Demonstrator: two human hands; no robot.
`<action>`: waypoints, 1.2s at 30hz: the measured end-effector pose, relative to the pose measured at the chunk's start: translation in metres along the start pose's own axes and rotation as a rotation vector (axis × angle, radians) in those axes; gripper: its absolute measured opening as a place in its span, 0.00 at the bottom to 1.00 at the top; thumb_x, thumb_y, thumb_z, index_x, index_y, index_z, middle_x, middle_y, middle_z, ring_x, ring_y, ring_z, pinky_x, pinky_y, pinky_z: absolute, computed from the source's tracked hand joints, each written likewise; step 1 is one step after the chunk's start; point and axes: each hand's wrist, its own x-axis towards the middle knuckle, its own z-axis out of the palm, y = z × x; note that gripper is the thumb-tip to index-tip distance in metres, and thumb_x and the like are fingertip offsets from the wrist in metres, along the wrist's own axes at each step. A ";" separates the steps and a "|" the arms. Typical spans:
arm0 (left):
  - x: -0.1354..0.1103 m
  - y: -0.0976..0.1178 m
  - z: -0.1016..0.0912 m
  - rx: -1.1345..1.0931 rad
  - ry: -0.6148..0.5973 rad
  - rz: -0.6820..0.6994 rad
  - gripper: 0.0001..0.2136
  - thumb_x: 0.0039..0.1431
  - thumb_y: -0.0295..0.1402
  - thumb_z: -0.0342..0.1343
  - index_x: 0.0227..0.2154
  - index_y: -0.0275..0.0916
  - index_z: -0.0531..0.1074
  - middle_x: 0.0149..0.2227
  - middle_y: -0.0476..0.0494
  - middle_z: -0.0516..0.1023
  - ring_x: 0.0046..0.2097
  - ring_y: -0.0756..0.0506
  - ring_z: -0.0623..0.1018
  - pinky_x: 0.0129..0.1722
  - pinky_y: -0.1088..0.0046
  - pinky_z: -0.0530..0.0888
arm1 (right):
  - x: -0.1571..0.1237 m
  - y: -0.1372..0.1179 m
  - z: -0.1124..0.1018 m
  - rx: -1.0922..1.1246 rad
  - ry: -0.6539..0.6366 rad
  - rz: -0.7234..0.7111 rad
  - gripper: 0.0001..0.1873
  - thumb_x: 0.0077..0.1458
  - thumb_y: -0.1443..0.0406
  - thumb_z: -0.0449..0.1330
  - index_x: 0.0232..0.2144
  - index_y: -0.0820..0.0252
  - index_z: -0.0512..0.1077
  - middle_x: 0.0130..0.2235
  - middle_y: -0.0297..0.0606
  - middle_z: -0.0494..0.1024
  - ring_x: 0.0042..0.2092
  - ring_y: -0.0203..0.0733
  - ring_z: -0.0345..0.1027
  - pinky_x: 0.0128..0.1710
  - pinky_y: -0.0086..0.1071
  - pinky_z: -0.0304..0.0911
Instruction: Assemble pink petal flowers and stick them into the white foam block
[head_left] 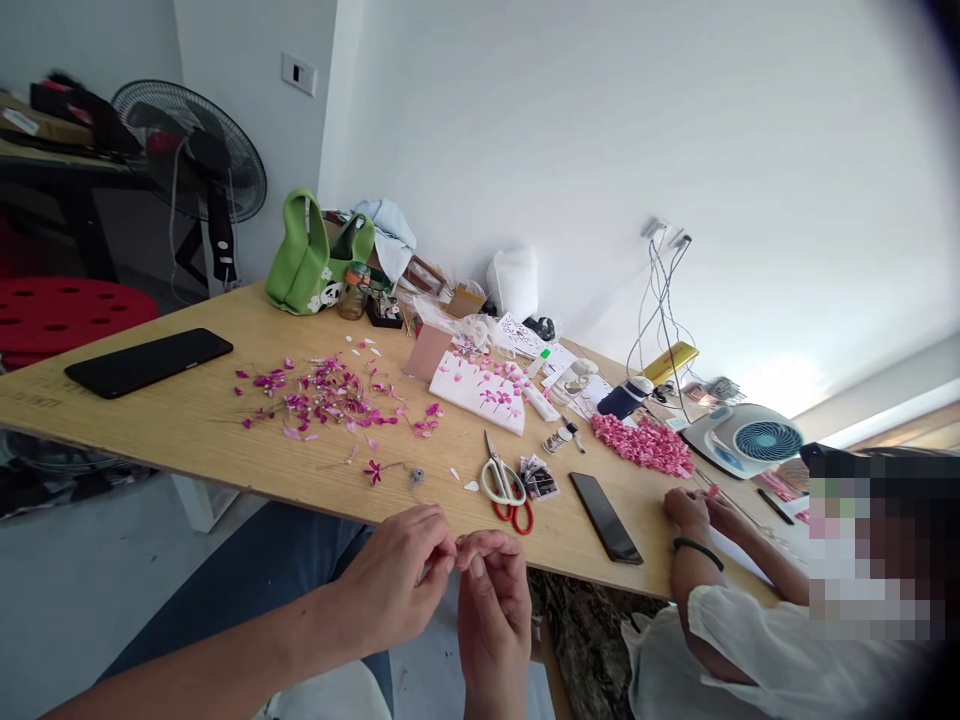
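Whatever lies between the fingertips [454, 549] of the left hand [394, 580] and the right hand [491, 625] is hidden by the fingers, so it cannot be told whether anything is held there. What the co-worker's hands [694, 513] hold is too small to tell. The co-worker's head [874, 545] is blurred out by pixelation, and the far end of the worktop [660, 575] is hidden behind it. The writing on the printed papers [521, 335] and the small bottle [559, 438] is too small to be read.
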 end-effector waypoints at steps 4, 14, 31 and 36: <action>0.000 -0.002 0.004 -0.021 -0.010 -0.065 0.07 0.49 0.20 0.47 0.25 0.40 0.63 0.25 0.51 0.68 0.26 0.50 0.67 0.26 0.76 0.61 | 0.003 -0.003 0.005 0.097 -0.020 0.017 0.02 0.56 0.65 0.58 0.35 0.54 0.68 0.30 0.32 0.67 0.35 0.38 0.62 0.39 0.35 0.59; 0.000 -0.013 0.002 -0.212 0.013 -0.197 0.08 0.54 0.30 0.50 0.20 0.39 0.64 0.22 0.52 0.66 0.25 0.51 0.66 0.26 0.77 0.61 | 0.002 0.009 -0.006 -0.031 0.074 0.006 0.07 0.55 0.63 0.60 0.38 0.57 0.70 0.33 0.35 0.71 0.37 0.38 0.64 0.40 0.33 0.59; 0.003 -0.008 0.000 -0.551 0.019 -0.325 0.05 0.51 0.32 0.57 0.23 0.36 0.71 0.26 0.48 0.73 0.31 0.48 0.71 0.32 0.75 0.65 | -0.003 0.020 -0.005 -0.080 0.068 0.100 0.10 0.52 0.64 0.63 0.38 0.55 0.71 0.33 0.32 0.70 0.35 0.34 0.63 0.36 0.26 0.61; 0.004 -0.011 0.003 -0.567 0.055 -0.332 0.07 0.52 0.32 0.54 0.22 0.36 0.69 0.24 0.49 0.70 0.30 0.49 0.68 0.31 0.74 0.63 | -0.002 0.021 0.000 -0.129 0.107 0.126 0.08 0.51 0.64 0.64 0.34 0.59 0.71 0.31 0.33 0.71 0.34 0.34 0.63 0.35 0.26 0.62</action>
